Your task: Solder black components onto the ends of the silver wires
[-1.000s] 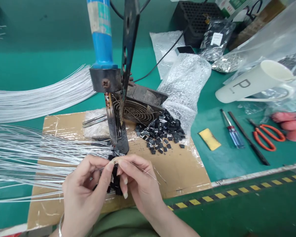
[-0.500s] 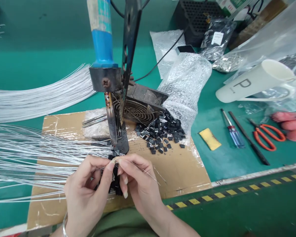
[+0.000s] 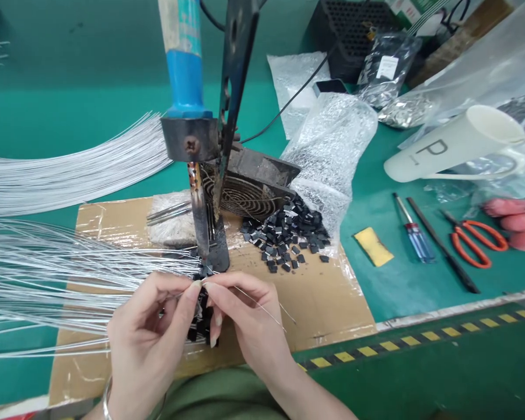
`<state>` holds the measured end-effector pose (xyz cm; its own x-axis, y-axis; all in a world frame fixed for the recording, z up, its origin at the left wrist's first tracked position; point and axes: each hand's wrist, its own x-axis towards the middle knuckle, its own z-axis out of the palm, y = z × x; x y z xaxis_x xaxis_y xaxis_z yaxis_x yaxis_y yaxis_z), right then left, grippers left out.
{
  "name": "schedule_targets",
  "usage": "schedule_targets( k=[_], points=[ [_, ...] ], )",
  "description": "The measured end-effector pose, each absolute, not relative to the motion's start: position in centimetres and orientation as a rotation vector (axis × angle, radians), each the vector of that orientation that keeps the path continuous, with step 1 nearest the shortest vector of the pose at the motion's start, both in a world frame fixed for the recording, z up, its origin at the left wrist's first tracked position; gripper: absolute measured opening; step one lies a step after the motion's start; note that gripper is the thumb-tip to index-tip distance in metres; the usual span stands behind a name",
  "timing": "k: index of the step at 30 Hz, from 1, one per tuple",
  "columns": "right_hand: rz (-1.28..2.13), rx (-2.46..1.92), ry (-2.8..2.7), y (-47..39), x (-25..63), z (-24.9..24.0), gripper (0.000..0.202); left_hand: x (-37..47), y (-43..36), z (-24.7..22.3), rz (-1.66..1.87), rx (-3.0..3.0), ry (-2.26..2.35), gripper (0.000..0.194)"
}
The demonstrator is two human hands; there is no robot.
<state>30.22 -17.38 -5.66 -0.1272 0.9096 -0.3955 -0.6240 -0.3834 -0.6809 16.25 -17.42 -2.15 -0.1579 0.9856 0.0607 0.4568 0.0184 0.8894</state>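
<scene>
right hand (image 3: 254, 324) slightly leftward, thin wire (image 3: 262, 308) in fingertip pinch

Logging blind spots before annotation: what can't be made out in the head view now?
All head view:
- What sits between the fingertips of the left hand and right hand: hidden by fingers.
- Soldering iron, top: cut off by upper edge.
- Upper wire bundle, far ends: cut off by left edge.
- Bag label, text: too small.
</scene>
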Motion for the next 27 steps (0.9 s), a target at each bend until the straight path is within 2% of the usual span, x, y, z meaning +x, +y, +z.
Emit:
schedule_targets(
  k=[16,27],
  points=[
    [1.739,-0.948,-0.428,-17.1,30.9,-5.4,0.009,15.4,-18.0,-3.0,0.969,1.634,1.692,0.006],
    [1.924,-0.933,-0.431,-16.0,32.4,-5.3,0.013,15.1,-18.0,-2.6,0.923,1.764,1.644,0.007]
  ],
)
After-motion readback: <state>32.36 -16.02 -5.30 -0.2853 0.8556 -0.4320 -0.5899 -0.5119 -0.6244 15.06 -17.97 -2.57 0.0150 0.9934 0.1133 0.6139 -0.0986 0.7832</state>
